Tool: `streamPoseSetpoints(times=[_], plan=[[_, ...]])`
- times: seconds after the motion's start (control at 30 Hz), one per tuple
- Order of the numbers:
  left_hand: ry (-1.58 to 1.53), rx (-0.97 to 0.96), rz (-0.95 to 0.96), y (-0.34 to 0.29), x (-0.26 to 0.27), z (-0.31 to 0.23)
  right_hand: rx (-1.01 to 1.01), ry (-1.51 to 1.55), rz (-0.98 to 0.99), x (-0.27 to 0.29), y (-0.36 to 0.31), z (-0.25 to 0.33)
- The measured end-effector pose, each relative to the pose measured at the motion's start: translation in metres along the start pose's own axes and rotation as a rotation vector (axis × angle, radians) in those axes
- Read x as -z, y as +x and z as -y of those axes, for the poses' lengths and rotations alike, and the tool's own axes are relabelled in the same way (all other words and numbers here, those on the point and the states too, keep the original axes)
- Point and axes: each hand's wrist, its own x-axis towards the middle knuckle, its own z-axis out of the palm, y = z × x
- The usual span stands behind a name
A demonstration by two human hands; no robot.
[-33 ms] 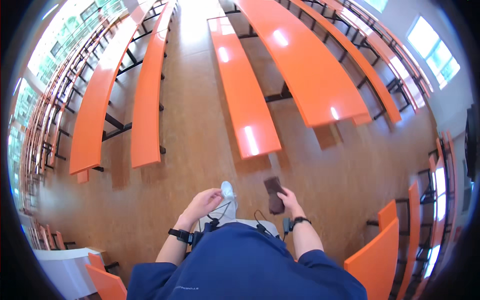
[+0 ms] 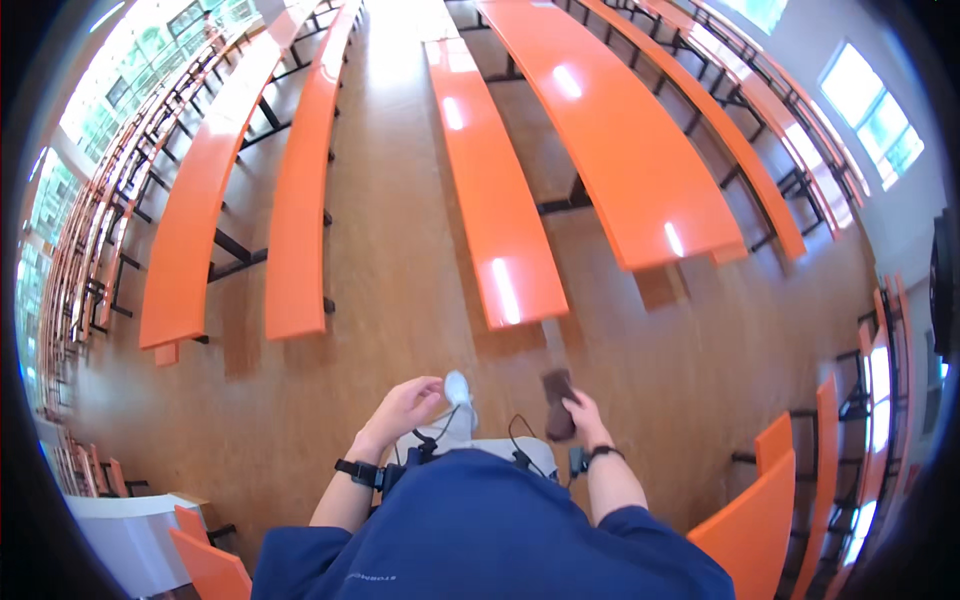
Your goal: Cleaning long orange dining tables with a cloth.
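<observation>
the brown cloth (image 2: 558, 405) is hanging in front of the person, a little right of the middle, above the brown floor (image 2: 380, 340). its long axis is running roughly from near to far, and its far end is blurring slightly. the right hand (image 2: 586, 415) is grasping it: thumb and fingers are gripping its right edge around mid-length, so the cloth is lying to the left of those fingers. the right hand is plainly the nearer one. the left hand (image 2: 410, 405) is hovering well apart, to the left, its fingers curling loosely and apparently holding nothing; in this view it is sitting just beside a white shoe (image 2: 456, 386).

farther out, the right bench (image 2: 500, 220) is pointing its near end toward the person, standing beyond the cloth and apart from it. the right table (image 2: 620, 150) is running alongside, to the right of that bench, and is the larger obstacle on that side. the left bench (image 2: 298, 220) and left table (image 2: 190, 220) are flanking the aisle opposite. an orange panel (image 2: 750, 525) is standing near right. wires (image 2: 520, 430) are looping at the waist, between the hands.
</observation>
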Motion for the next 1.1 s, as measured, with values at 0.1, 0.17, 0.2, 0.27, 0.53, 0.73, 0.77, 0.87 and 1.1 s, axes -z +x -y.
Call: streamPoseSetpoints(times=[0.1, 0.17, 0.2, 0.27, 0.53, 0.73, 0.77, 0.87, 1.1], plan=[[-0.235, 0.053, -0.105, 0.048, 0.046, 0.038, -0.209, -0.215, -0.417, 0.031, -0.001, -0.03], [-0.187, 0.084, -0.077, 0.083, 0.074, 0.038, -0.285, -0.189, -0.6, 0.059, -0.003, -0.055], [-0.126, 0.125, -0.072, 0.091, 0.086, 0.041, -0.316, -0.14, -0.731, 0.047, -0.003, -0.045], [-0.136, 0.146, -0.02, 0.122, 0.104, 0.044, -0.319, 0.048, -0.702, 0.043, 0.001, -0.029], [0.021, 0.1, 0.226, 0.29, 0.173, 0.06, -0.463, -0.63, -0.525, -0.013, 0.127, 0.008], [0.041, 0.108, 0.102, 0.417, 0.265, 0.028, -0.046, -0.521, -0.173, -0.085, 0.335, 0.132], [0.03, 0.092, 0.061, 0.437, 0.276, 0.03, -0.035, -0.619, -0.182, -0.089, 0.371, 0.149], [-0.053, 0.148, -0.059, 0.473, 0.314, 0.047, 0.004, -0.758, -0.047, -0.155, 0.451, 0.281], [0.098, 0.215, -0.055, 0.568, 0.399, 0.143, 0.221, -0.865, -0.043, -0.203, 0.595, 0.381]])
